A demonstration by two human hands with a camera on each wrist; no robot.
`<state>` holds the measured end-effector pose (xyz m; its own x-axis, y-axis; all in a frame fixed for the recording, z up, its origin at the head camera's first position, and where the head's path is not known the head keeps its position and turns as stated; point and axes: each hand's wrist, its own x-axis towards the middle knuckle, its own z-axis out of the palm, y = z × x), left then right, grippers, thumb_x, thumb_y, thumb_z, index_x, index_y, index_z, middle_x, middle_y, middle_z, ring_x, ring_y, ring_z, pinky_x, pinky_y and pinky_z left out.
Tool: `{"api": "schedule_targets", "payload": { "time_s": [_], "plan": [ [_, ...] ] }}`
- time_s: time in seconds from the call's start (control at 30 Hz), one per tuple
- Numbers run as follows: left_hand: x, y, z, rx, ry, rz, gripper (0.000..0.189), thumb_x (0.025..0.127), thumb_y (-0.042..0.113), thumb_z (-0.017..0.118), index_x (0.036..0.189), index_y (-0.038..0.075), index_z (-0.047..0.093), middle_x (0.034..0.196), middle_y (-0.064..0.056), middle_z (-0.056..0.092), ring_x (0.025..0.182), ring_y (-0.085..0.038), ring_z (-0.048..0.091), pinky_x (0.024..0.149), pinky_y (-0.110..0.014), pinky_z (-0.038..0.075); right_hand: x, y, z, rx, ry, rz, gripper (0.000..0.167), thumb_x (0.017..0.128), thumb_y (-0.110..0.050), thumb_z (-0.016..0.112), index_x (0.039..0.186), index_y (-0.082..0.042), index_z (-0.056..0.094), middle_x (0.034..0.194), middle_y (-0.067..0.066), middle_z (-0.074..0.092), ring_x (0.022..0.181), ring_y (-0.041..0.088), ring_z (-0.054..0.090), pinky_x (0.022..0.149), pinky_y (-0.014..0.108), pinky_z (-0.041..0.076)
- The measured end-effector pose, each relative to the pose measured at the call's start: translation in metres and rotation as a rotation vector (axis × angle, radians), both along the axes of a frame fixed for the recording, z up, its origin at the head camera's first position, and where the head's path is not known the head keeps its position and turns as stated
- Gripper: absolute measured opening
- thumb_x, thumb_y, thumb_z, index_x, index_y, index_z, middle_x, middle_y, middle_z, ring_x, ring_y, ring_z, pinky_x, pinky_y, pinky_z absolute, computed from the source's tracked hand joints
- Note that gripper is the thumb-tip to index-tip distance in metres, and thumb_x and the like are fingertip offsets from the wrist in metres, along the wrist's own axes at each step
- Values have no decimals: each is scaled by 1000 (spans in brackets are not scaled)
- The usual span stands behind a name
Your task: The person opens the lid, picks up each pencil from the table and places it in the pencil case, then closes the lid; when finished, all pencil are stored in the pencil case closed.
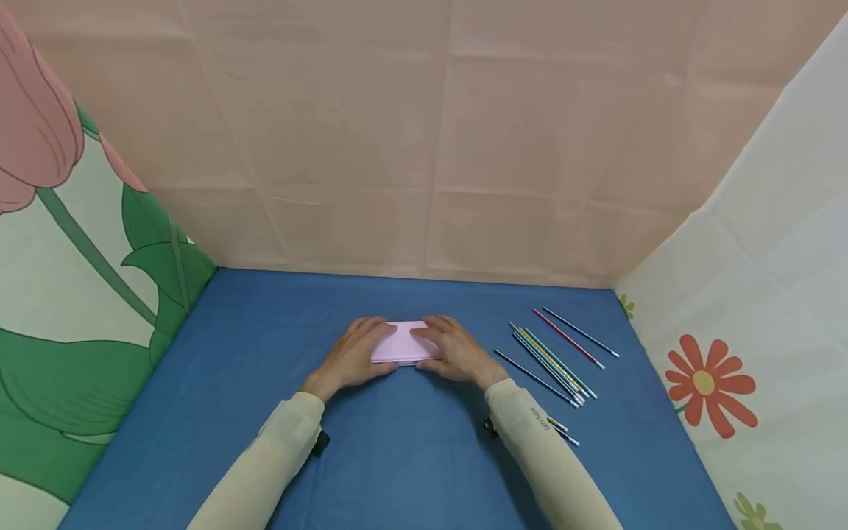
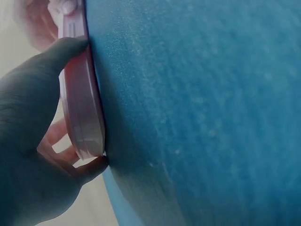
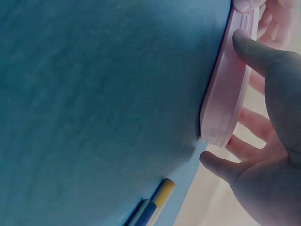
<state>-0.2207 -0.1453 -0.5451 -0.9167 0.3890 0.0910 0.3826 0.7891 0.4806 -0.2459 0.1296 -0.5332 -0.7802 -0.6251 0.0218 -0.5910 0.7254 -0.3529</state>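
Note:
A pink plastic case (image 1: 400,343) with a flat top lies on the blue cloth, held between both hands. My left hand (image 1: 355,354) holds its left end, the thumb along the near side and the fingers over the far side. On the right end my right hand (image 1: 458,350) holds it the same way. The left wrist view shows the left thumb pressed on the case's (image 2: 83,103) seamed side wall. In the right wrist view the right thumb lies against the case's (image 3: 225,89) side, its little finger spread off the end. What is inside the case is hidden.
Right of the right hand lie several pencils (image 1: 550,364) in a loose bundle. A red pencil (image 1: 566,337) and a dark blue pencil (image 1: 581,333) lie behind them. Pencil ends (image 1: 564,436) show beside the right sleeve. A beige sheet (image 1: 424,147) hangs behind the blue cloth (image 1: 397,456).

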Motion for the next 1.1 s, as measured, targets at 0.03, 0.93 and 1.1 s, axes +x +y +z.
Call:
{"api": "schedule_targets", "payload": {
  "time_s": [0.03, 0.93, 1.1],
  "plan": [
    [0, 0, 0, -2, -1, 1, 73, 96, 38, 91, 159, 15, 62, 170, -17, 55, 159, -46, 47, 129, -71, 44, 0, 0, 0, -4, 0, 1, 69, 105, -42, 82, 165, -20, 59, 179, 17, 47, 167, 48, 41, 136, 69, 38],
    [2, 6, 0, -59, 11, 11, 68, 97, 39, 88, 157, 20, 61, 165, -16, 54, 157, -47, 47, 122, -72, 50, 1, 0, -2, -52, -12, -11, 63, 104, -37, 84, 160, -15, 65, 175, 19, 52, 163, 49, 45, 132, 69, 43],
    [2, 6, 3, -66, 28, 9, 67, 98, 35, 87, 156, 17, 61, 164, -17, 55, 155, -49, 49, 121, -73, 50, -1, -1, 0, -64, -7, -3, 61, 104, -34, 84, 158, -13, 66, 175, 20, 52, 162, 51, 46, 131, 69, 45]
  ]
}}
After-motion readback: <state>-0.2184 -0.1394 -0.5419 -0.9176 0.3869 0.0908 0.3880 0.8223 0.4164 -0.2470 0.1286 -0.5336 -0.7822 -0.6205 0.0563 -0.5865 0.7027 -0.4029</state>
